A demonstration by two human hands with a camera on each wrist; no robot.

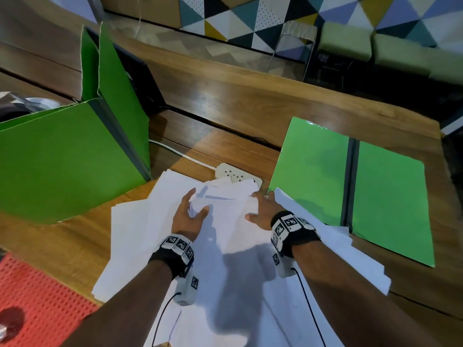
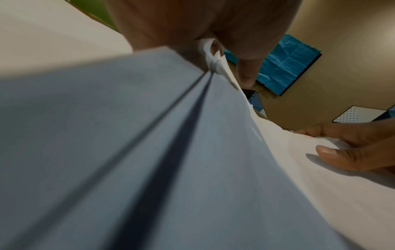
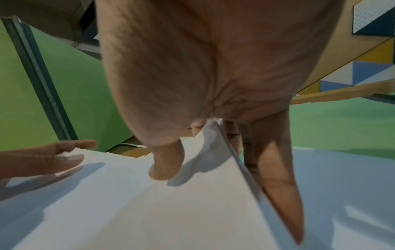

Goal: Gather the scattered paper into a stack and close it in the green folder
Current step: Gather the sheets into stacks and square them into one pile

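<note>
From the head view the left hand (image 1: 188,216) and right hand (image 1: 260,211) each grip the white paper (image 1: 225,236) on the table (image 1: 225,101) beside the open green folder (image 1: 350,186), and both wrist views show thumb-and-finger pinches on sheets.

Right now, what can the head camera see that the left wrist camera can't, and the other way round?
Only the head view shows the open green folder lying flat on the wooden table, the white power strip and the red mat. Only the left wrist view shows, up close, the left hand pinching a crumpled sheet edge, and a blue panel on the wall. Both show the white paper and the right hand gripping it.
</note>
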